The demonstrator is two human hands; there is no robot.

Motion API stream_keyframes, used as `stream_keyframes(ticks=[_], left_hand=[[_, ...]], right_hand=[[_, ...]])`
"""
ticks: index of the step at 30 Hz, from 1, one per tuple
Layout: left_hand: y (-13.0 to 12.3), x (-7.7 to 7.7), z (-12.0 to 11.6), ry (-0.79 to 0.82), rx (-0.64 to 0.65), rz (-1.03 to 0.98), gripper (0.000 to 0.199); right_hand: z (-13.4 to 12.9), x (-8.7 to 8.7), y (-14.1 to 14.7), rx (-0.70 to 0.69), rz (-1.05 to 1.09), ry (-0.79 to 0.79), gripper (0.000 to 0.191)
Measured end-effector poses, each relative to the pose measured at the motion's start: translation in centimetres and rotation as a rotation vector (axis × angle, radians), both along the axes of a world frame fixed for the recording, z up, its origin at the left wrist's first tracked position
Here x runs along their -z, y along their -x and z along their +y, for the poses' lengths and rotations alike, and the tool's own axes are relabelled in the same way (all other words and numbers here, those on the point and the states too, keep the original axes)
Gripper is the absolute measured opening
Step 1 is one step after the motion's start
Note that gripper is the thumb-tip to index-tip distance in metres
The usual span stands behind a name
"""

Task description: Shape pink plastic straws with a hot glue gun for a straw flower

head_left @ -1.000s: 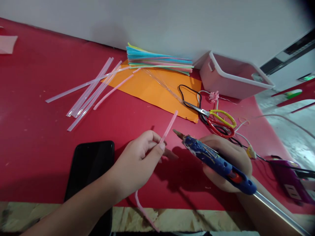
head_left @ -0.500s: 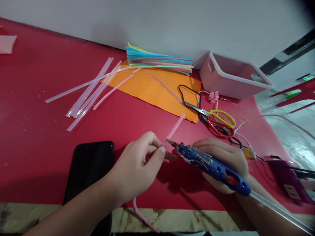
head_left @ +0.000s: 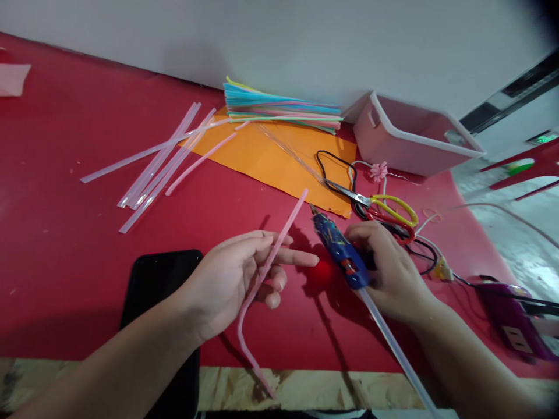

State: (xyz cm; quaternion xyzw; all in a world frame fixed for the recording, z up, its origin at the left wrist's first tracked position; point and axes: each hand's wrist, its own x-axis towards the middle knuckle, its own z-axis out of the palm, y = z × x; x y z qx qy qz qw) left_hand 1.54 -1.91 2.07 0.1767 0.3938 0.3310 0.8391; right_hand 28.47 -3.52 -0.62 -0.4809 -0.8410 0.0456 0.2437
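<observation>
My left hand loosely holds a pink pipe cleaner, which slants up past the fingers and hangs in a bend toward the table's front edge. The index finger points right, and the other fingers curl partly. My right hand is wrapped around a blue hot glue gun smeared with dried glue. Its nozzle points up and away, to the right of the pipe cleaner's top end and apart from it. A long clear glue stick sticks out of its back. Part of the right fingers is hidden behind the gun.
A black phone lies under my left forearm. Beyond are loose glue sticks, an orange sheet, a bundle of colored pipe cleaners, scissors among cords, a pink bin and a purple power strip.
The glue gun's nozzle has swung up and away from the pipe cleaner, and the right hand has turned. My left hand has loosened its pinch, so more of the pipe cleaner shows.
</observation>
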Motion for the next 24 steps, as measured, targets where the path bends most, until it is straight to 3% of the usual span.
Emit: stream_keyframes(ticks=[6,11,15,18,21,24], left_hand=[[0.5,0.1,0.1,0.073,-0.003,-0.146,0.026],[0.3,-0.2,0.5,0.146,-0.156,-0.199,0.036],[0.0,0.1,0.7,0.078,-0.264,-0.203,0.035],[-0.1,0.3,0.7,0.052,-0.308,-0.214,0.034],[0.2,0.1,0.9,0.035,-0.408,-0.204,0.035],[0.5,-0.7,1.2,0.004,-0.498,-0.173,0.036]], right_hand=[[0.2,-0.1,0.0,0.022,-0.038,0.031,0.043],[-1.0,-2.2,1.7,0.076,0.144,-0.140,0.024],[-2.5,-3.3,5.6,-0.147,0.109,0.082,0.015],[-2.9,-2.9,8.4,-0.240,-0.019,0.065,0.018],[-2.8,-2.5,9.8,-0.177,-0.031,0.133,0.032],[-2.6,-3.1,10.0,-0.046,0.165,0.509,0.038]])
